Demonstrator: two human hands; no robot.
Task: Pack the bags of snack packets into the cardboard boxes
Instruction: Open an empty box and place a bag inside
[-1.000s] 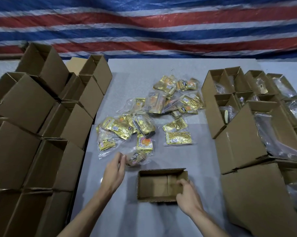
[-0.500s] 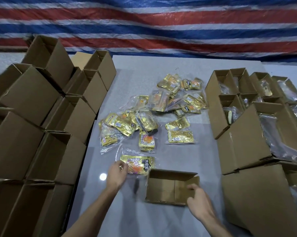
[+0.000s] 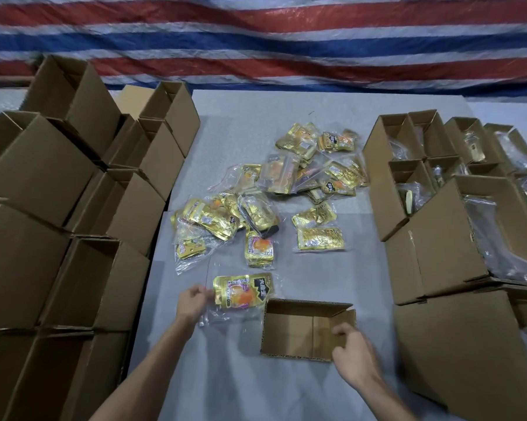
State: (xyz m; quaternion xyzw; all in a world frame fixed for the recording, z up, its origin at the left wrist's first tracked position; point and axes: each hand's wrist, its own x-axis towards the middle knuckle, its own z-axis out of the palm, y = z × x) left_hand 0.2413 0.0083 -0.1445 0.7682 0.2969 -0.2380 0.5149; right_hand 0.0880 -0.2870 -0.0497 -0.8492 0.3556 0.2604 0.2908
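Observation:
A small open cardboard box [image 3: 289,329] stands on the grey table in front of me. My right hand [image 3: 354,352] grips its right wall, fingers curled over the rim. My left hand [image 3: 192,303] pinches the left edge of a clear bag of gold snack packets [image 3: 242,291], which lies just left of and behind the box. Farther back, a loose heap of several more bags of gold packets [image 3: 265,205] is spread over the middle of the table.
Empty open boxes [image 3: 113,205] are stacked along the left side. On the right stand boxes [image 3: 438,238] holding clear bags, with a larger closed carton [image 3: 456,344] near me. A striped red, white and blue tarpaulin [image 3: 262,41] hangs behind the table.
My left hand picked a bag from the heap's near edge and drew it toward the box. The box slid right, and my right hand shifted to its right wall.

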